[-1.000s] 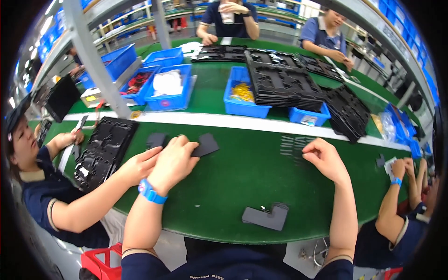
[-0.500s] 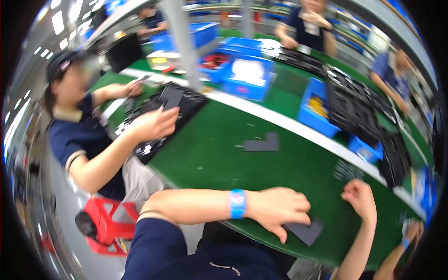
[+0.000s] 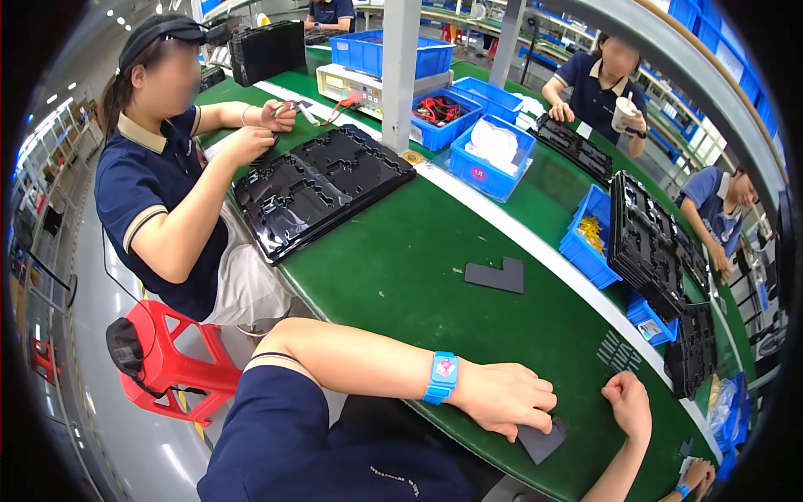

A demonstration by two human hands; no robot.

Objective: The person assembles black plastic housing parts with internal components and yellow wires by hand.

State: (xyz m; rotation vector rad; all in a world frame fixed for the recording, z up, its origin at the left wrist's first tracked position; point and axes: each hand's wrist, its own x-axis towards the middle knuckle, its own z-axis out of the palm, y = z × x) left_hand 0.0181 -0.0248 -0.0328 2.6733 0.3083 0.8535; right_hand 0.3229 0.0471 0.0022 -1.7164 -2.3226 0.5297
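Note:
My left hand (image 3: 508,400), with a blue band at its wrist, rests over a dark grey flat piece (image 3: 544,441) near the table's front edge. Its fingertips and thumb close on the piece's upper end and hide part of its outline. To the right, my right hand (image 3: 629,407) hovers over or rests on the green table with its fingers curled together; whatever they hold, if anything, is hidden. Just beyond it lie several small grey strips (image 3: 617,353) in rows. Farther off, a dark grey L-shaped flat piece (image 3: 495,277) lies flat.
At left, a co-worker handles wired leads over stacked black trays (image 3: 322,188). A red stool (image 3: 180,360) stands beside the table (image 3: 401,276). Blue bins (image 3: 493,159) and more black trays (image 3: 648,243) line the far side. Another person's hands (image 3: 694,475) show at lower right.
My left thumb has drawn in toward the fingers at the grey piece. The right hand has shifted slightly left and nearer. The whole view has turned, and the co-worker's hands are now raised together.

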